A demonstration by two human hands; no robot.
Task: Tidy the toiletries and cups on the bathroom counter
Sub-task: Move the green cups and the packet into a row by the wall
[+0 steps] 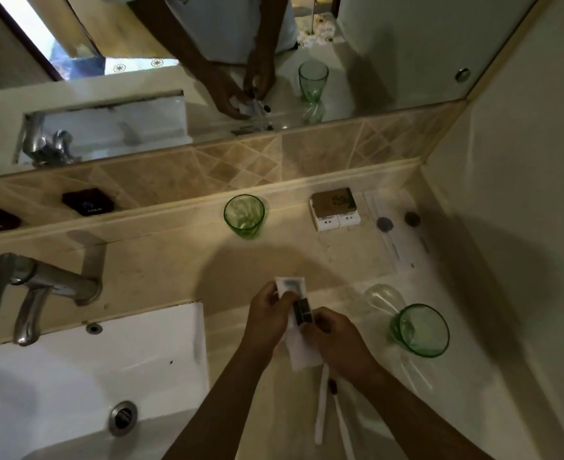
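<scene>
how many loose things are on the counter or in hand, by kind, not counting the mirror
green cups: 2
small boxes: 2
packets flat on the counter: 2
packet held in both hands: 1
white toothbrushes: 2
total: 9

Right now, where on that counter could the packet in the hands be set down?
The widest bare patch lies between the upright green cup, the faucet and the hands. It gets crowded to the right: boxes and wrapped sticks by the wall, a tipped green cup, and toothbrushes below the packet.
</scene>
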